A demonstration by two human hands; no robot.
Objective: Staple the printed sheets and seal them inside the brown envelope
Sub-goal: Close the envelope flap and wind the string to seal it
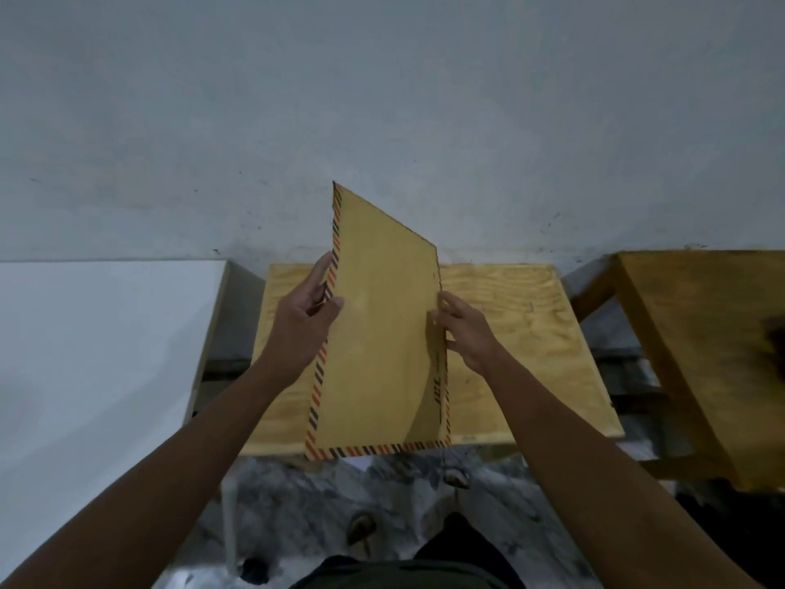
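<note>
A large brown envelope [378, 333] with a red-and-dark striped border is held up in front of me, tilted, above a small plywood table [531, 333]. My left hand [303, 320] grips its left edge, thumb on the front and fingers behind. My right hand [465, 333] pinches its right edge about halfway up. No printed sheets or stapler are visible; whatever lies inside or behind the envelope is hidden.
A white-topped surface [97, 354] stands at the left and a darker wooden table [713, 354] at the right. A grey wall rises behind. Below are a marbled floor [306, 495] and my feet.
</note>
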